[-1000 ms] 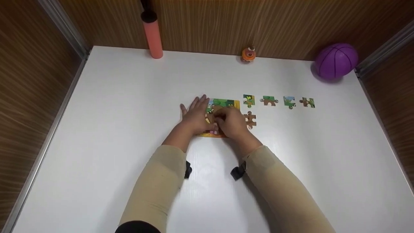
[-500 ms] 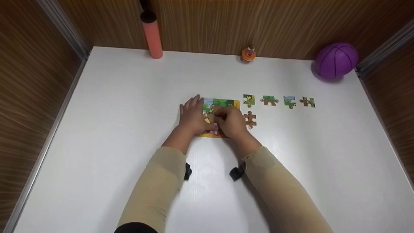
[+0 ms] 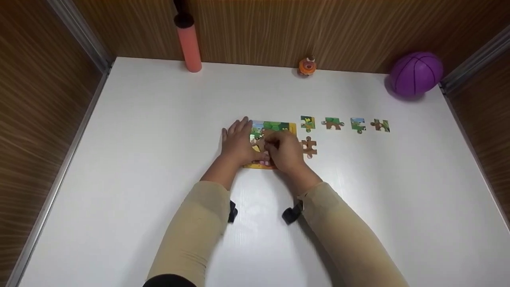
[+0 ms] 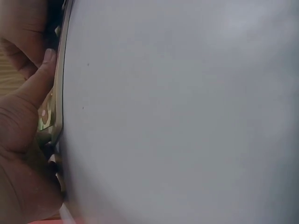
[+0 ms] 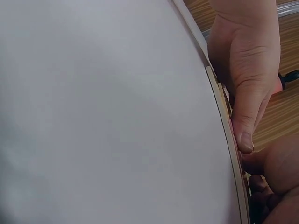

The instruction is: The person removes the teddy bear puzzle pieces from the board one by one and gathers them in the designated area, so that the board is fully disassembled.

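A colourful jigsaw puzzle in a thin tray lies on the white table in the head view, partly covered by both hands. My left hand rests on its left side, fingers straight and spread; the thumb presses near the front edge. Curled fingers of my right hand meet the thumb over the puzzle's middle, pinching at a puzzle piece mostly hidden beneath them. Close by my right hand lies a loose brown puzzle piece. In the right wrist view, the fingertips of both hands nearly meet above the tray's edge.
Several loose pieces form a row to the puzzle's upper right, from a yellow-green piece to a brown-green piece. Along the back stand a coral cylinder, a small orange figure and a purple ball. Wood-grain panels surround the table.
My left hand has shifted slightly left, uncovering more of the puzzle's upper left corner. The right hand stays at the same spot, and the loose pieces lie unmoved.
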Motion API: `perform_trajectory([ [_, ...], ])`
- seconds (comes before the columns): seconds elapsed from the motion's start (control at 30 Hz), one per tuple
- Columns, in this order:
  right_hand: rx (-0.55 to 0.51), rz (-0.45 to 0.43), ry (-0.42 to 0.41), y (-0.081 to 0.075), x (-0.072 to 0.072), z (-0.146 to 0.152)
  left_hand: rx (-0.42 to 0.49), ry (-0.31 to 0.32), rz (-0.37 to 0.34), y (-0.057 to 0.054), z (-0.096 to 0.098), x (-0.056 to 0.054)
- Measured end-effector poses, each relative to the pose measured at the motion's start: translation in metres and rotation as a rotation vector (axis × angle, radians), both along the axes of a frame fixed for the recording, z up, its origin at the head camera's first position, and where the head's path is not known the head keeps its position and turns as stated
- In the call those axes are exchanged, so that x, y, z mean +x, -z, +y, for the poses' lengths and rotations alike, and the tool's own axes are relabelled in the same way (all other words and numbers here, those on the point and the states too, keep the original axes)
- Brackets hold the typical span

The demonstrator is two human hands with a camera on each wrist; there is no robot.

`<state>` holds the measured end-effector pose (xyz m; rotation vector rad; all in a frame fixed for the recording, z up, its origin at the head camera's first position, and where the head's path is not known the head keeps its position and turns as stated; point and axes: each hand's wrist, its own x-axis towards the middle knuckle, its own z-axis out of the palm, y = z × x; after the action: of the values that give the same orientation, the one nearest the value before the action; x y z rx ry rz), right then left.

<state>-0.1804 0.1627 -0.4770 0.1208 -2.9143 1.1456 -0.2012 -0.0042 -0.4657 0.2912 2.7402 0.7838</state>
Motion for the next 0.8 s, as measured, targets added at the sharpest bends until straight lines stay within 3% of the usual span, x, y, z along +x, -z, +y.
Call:
perform_trajectory([
  [0.8, 0.002, 0.035, 0.012, 0.0021, 0.0050, -0.0026, 0.029, -0.016, -0.007, 0.0007, 0.0000, 0.0004],
])
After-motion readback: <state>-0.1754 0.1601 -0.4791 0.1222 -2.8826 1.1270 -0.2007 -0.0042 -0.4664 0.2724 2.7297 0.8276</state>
